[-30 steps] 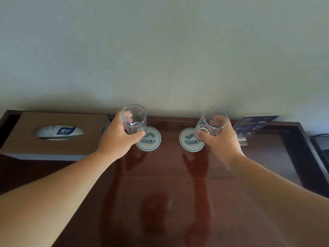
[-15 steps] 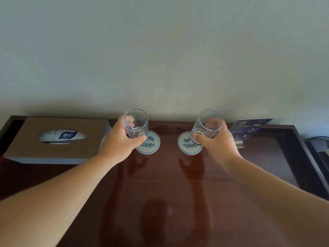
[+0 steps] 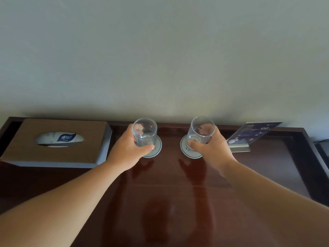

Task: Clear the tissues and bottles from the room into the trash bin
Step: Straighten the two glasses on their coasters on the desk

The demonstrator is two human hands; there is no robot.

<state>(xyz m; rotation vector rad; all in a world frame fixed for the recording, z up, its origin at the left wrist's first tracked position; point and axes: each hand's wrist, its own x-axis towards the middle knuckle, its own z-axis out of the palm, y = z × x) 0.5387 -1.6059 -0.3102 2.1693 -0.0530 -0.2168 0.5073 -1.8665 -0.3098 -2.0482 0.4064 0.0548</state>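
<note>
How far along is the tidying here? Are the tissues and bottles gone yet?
Done, apparently: no loose tissues or bottles show on the desk. In hand: the left hand grips the left glass at the left coaster; the right hand grips the right glass, tilted, at the right coaster. Left: unclear; no trash bin in view, only the tissue box and a sign card.

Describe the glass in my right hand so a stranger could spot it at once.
On the dark wooden desk, between a tissue box and a blue card stand, are two clear glasses. Yours is the right glass, nearest the card, gripped by the right hand over a white coaster. It alone leans; the left glass is upright.
</note>
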